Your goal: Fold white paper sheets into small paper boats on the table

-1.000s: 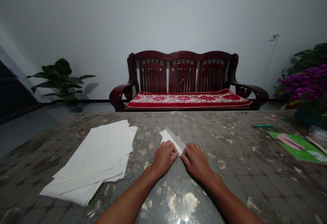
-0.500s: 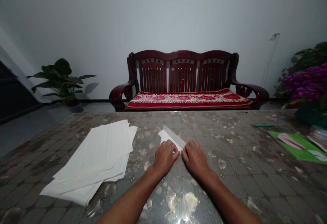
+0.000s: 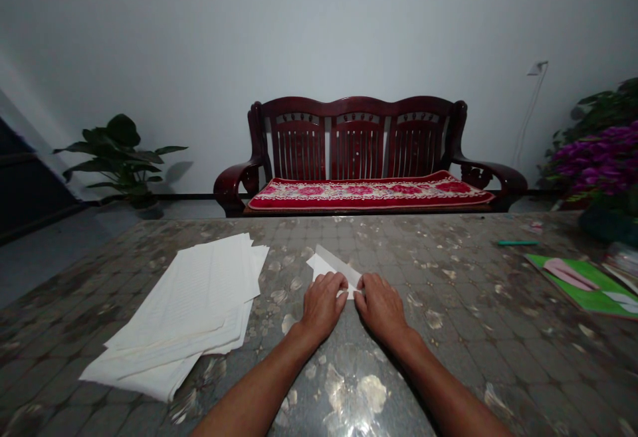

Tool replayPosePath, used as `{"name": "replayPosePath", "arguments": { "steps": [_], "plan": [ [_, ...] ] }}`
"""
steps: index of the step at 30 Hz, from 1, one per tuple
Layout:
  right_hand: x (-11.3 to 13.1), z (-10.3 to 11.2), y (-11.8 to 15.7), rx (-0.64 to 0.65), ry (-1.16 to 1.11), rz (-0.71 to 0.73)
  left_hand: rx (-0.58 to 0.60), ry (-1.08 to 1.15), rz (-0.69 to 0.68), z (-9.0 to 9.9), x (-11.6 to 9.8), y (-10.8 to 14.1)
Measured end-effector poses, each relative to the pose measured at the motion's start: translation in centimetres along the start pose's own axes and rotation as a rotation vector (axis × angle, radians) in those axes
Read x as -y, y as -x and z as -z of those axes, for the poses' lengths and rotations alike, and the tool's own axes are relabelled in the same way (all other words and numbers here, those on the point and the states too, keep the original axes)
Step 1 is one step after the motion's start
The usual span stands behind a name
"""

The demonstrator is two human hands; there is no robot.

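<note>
A home, and it looks like a living room.
Against the plain pale wall [image 3: 399,18] stands 1 dark red wooden bench [image 3: 356,145] with 3 back panels, and on its seat lies a red floral cover [image 3: 369,194]. There is 1 leafy plant [image 3: 119,158] at the left side, purple flowers [image 3: 601,158] at the right side, and in front 1 table [image 3: 463,350] with a flower pattern.

No readable text from my end. Top sheet of the paper stack [image 3: 189,297] carries faint rows of marks, too faint for me to make out. I can't read any label, brand, number or sign elsewhere.
</note>
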State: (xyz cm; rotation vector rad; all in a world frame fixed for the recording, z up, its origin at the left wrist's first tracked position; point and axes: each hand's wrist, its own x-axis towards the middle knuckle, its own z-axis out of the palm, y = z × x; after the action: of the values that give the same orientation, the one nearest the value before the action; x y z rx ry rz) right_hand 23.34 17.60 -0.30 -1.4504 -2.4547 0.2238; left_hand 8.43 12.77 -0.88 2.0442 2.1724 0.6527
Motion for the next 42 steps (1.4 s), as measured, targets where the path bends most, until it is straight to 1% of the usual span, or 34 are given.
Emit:
{"name": "replayPosePath", "arguments": {
  "steps": [5, 12, 14, 18, 21, 24, 26, 29, 32, 34, 35, 37, 39, 42],
  "plan": [
    [-0.3, -0.4, 0.1, -0.029, -0.068, 0.020, 0.045, -0.031, -0.066, 0.1, 0.0, 0.1],
    [-0.8, -1.3, 0.0, -0.040, -0.105, 0.035, 0.102, -0.183, -0.309, -0.1, 1.2, 1.0],
    [-1.0, -1.5, -0.1, -0.053, -0.109, 0.026, 0.110, -0.211, -0.351, -0.1, 1.6, 1.2],
    [-1.4, -1.6, -0.1, -0.087, -0.138, 0.016, 0.093, -0.235, -0.362, 0.0, 1.7, 1.2],
    [-1.7, -1.6, -0.1, -0.073, -0.090, 0.042, 0.088, -0.251, -0.362, 0.2, 1.5, 1.0],
    [-1.7, -1.6, -0.1, -0.122, -0.036, 0.054, 0.077, -0.249, -0.376, 0.4, 1.4, 0.8],
    [-1.5, -1.6, -0.2, -0.166, -0.035, 0.030, 0.055, -0.242, -0.395, 0.4, 1.4, 0.6],
    [-1.2, -1.6, -0.4, -0.153, -0.080, -0.041, 0.018, -0.263, -0.441, 0.1, 1.5, 0.2],
    [-1.2, -1.5, -0.8, -0.123, -0.247, -0.100, -0.050, -0.289, -0.473, -0.2, 1.5, 0.1],
    [-1.4, -1.5, -1.1, -0.102, -0.455, -0.131, -0.102, -0.285, -0.482, -0.2, 1.4, 0.1],
    [-1.6, -1.5, -1.2, -0.087, -0.593, -0.146, -0.123, -0.277, -0.486, -0.1, 1.3, 0.1],
    [-1.9, -1.5, -1.5, -0.058, -0.868, -0.173, -0.146, -0.261, -0.490, 0.3, 1.1, 0.1],
    [-2.0, -1.2, -1.6, -0.042, -1.081, -0.178, -0.159, -0.256, -0.479, 0.9, 1.0, -0.1],
    [-1.8, -0.4, -1.4, 0.003, -1.279, -0.138, -0.205, -0.250, -0.442, 1.7, 0.9, -0.4]
  ]
}}
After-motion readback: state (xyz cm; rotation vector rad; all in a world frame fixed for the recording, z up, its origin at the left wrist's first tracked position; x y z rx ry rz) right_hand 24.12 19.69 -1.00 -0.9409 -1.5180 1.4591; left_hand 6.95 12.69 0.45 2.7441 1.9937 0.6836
